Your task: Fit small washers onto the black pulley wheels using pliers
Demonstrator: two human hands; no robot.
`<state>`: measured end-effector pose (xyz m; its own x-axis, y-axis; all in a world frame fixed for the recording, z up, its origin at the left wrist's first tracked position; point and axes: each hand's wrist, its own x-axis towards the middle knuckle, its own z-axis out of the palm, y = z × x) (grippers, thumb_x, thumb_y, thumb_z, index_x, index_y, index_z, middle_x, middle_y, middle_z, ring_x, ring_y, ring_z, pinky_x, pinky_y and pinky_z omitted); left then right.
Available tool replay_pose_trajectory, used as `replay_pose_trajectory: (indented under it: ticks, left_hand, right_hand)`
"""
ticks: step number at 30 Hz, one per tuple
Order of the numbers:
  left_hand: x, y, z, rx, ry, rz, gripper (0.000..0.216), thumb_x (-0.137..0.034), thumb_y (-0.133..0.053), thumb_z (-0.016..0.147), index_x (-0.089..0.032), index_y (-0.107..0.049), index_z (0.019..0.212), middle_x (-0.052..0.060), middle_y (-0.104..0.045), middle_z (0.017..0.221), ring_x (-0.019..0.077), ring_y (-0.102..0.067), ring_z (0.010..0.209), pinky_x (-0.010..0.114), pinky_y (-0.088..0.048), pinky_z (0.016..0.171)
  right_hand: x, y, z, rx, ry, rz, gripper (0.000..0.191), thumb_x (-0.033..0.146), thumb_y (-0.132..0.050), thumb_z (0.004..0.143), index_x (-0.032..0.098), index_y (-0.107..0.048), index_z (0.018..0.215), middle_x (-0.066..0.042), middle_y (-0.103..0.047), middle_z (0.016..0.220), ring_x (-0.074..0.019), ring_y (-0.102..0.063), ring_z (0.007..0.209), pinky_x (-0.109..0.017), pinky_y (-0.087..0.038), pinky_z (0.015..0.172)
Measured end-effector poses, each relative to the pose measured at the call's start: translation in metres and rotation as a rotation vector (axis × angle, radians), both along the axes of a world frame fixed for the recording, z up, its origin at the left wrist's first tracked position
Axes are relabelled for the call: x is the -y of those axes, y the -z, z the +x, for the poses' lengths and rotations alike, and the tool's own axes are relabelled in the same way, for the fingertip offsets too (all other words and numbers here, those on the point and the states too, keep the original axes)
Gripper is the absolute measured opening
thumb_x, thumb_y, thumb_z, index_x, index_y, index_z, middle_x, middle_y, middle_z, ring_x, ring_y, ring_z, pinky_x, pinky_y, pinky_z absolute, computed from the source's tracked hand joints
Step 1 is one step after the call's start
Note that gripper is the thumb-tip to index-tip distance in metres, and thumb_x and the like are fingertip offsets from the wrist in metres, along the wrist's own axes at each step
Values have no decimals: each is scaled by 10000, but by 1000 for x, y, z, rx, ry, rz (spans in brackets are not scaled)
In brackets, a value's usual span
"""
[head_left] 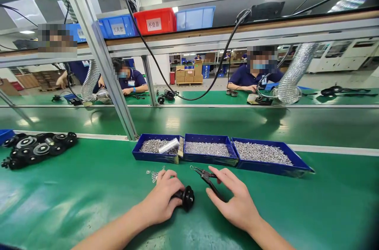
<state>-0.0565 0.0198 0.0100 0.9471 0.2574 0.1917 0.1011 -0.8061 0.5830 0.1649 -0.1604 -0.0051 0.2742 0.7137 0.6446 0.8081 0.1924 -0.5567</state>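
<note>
Head-camera view of a green-matted workbench [74,202] with two bare hands in the foreground. The left hand [161,202] is curled closed around a small black round plastic wheel-like part [186,198], which rests on the mat just below the middle of the frame; the fingers wrap its near side, and its disc end projects to the right of the fist. The right hand [237,202] lies with fingers loosely spread and only slightly bent, resting on a pair of black-handled metal pliers [207,179] that lies on the mat; the fingertips touch the handles without closing around them, while the pointed tips extend toward the upper left. The pliers lie just beside the black part, between the two hands. A small scatter of silver metal rings [153,174] lies on the mat just beyond the left hand. Behind the hands stand three shallow blue rectangular trays side by side: the left blue tray [139,155] holds small silver fasteners and a clear cylindrical tube [168,146]; the middle blue tray [207,159] and the right blue tray [296,163] hold further silver fasteners. At far left lies a cluster of black round parts with silver centres [35,149]. Across the bench sit co-workers in dark blue shirts [245,76], beside silver corrugated hoses [291,78]. Blue and red plastic bins [154,21] stand on the overhead shelf.
</note>
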Motion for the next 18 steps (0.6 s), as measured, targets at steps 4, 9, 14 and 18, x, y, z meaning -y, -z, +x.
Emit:
replay_pose_trajectory:
  ticks: [4, 9, 14, 18]
  left_hand:
    - [-2, 12, 1, 149, -112, -246, 252, -84, -755, 817, -211, -708, 1030, 76, -627, 1072, 296, -529, 1085, 456, -376, 1012]
    - [-15, 15, 4, 499, -113, -487, 276, -421, -900, 881, -214, -793, 1030, 86, -699, 1029, 275, -564, 1043, 382, -431, 962]
    - [-16, 13, 4, 623, -110, -487, 224, -351, -918, 879, -223, -803, 1021, 66, -732, 972, 241, -573, 993, 337, -440, 911]
    - [-10, 12, 2, 663, -114, -448, 176, -285, -903, 891, -233, -800, 1024, 51, -739, 956, 226, -585, 962, 332, -446, 895]
  right_hand:
    - [2, -5, -6, 13, -11, 50, 515, 239, -669, 1003, 269, -572, 1509, -43, -597, 986, -202, -628, 863, -355, -576, 790]
    - [5, -6, -15, 88, -43, 101, 539, 163, -661, 999, 232, -564, 1525, -86, -613, 1037, -216, -623, 884, -365, -576, 763]
    - [6, -3, -17, 207, -40, 131, 583, 94, -651, 970, 199, -560, 1536, -117, -608, 1043, -246, -603, 900, -385, -553, 723]
    - [7, -3, -17, 260, -14, 125, 585, 81, -652, 963, 187, -564, 1531, -122, -604, 1030, -250, -586, 876, -387, -528, 693]
